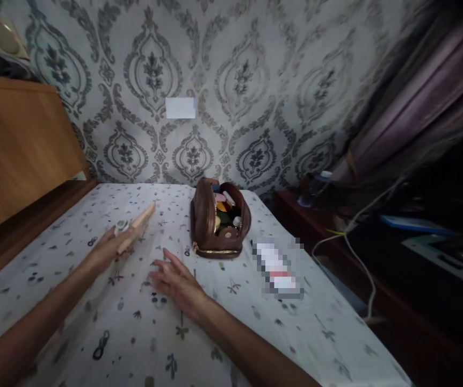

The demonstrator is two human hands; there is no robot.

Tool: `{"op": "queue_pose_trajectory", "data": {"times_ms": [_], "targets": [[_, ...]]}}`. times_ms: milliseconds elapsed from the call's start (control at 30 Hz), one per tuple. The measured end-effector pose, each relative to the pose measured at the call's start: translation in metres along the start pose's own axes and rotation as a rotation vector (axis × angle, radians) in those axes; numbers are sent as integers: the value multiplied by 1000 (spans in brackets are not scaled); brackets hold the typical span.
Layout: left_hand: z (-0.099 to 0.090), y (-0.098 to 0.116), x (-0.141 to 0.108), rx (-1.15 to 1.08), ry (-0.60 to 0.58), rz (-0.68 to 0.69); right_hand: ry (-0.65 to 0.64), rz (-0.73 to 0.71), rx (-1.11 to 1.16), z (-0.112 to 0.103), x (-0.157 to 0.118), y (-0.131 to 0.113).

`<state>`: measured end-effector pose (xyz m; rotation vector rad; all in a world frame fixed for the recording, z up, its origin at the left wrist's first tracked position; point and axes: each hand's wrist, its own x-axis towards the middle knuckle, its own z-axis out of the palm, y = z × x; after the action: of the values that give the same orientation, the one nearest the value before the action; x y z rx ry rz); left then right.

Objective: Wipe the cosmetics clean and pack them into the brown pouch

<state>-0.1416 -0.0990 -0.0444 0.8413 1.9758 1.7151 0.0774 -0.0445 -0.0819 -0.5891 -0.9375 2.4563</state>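
My left hand (113, 244) is closed around a long, narrow beige object (143, 218), held low over the left side of the bed sheet (231, 344). Its exact kind is too blurred to make out. Right beside those fingers is a small, pale round item (122, 225). My right hand (179, 282) hovers low over the sheet with fingers apart and nothing in them. Ahead of it and to the right stands a brown leather toiletry bag (205, 220), unzipped, its flap up. Several small cosmetic items (224, 204) show inside it.
A phone-like object (277, 271), blurred out, lies right of the bag. A wooden headboard (22, 145) bounds the left, patterned wallpaper (239, 70) the back. Past the right edge are a plastic bottle (314, 188), a white cable (370, 274) and a purple curtain (409, 107).
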Motion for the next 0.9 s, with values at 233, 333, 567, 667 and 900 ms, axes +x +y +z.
{"op": "queue_pose_trajectory", "data": {"times_ms": [233,333,567,667,900], "targets": [[66,-1,-109,325,-301,289,-14,113,70,-3,7,7],[72,-7,-114,496,-288,435,108,155,164,-6,9,1],[63,3,-98,497,-330,634,52,261,294,-14,8,-20],[58,2,-86,549,-303,697,-94,409,212,-15,4,-24],[40,-41,-49,822,-229,639,-36,318,-244,-23,-17,-31]]}}
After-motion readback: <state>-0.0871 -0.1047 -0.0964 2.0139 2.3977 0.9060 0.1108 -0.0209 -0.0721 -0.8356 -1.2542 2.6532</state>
